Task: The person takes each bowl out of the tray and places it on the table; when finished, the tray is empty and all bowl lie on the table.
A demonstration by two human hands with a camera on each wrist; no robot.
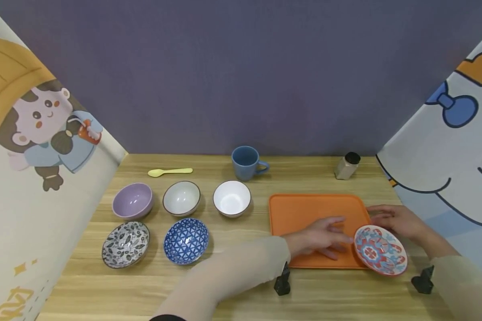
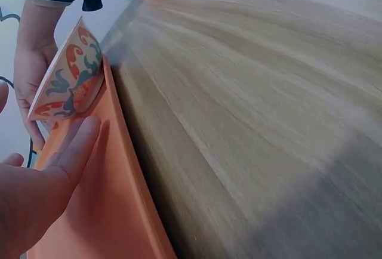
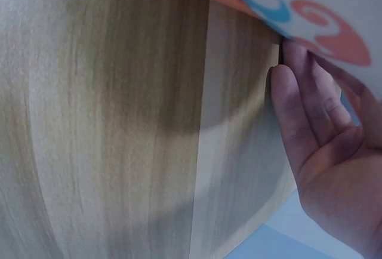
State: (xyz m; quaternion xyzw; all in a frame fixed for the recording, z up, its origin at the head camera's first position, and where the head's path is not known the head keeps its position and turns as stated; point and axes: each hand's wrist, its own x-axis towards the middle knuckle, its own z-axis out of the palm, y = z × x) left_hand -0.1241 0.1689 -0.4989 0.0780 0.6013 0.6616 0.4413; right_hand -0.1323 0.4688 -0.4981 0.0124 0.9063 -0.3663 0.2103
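Observation:
A bowl (image 1: 380, 249) patterned in red, blue and white is over the right end of an orange tray (image 1: 313, 209), overlapping its near corner. My right hand (image 1: 401, 223) holds the bowl from its outer right side, some fingers hidden behind it; in the right wrist view, several fingers (image 3: 292, 107) lie along its underside. From the other side my left hand (image 1: 321, 238) reaches over the tray, fingers spread and fairly straight. Its fingertips come right up to the bowl (image 2: 71, 77) in the left wrist view, low beside its wall.
To the left stand a purple bowl (image 1: 132, 200), two white bowls (image 1: 182, 198) (image 1: 232, 198), a leaf-patterned bowl (image 1: 126, 244) and a blue patterned bowl (image 1: 186, 240). Behind are a yellow spoon (image 1: 170, 171), a blue mug (image 1: 245, 164) and a black-lidded jar (image 1: 347, 166). Walls enclose the table.

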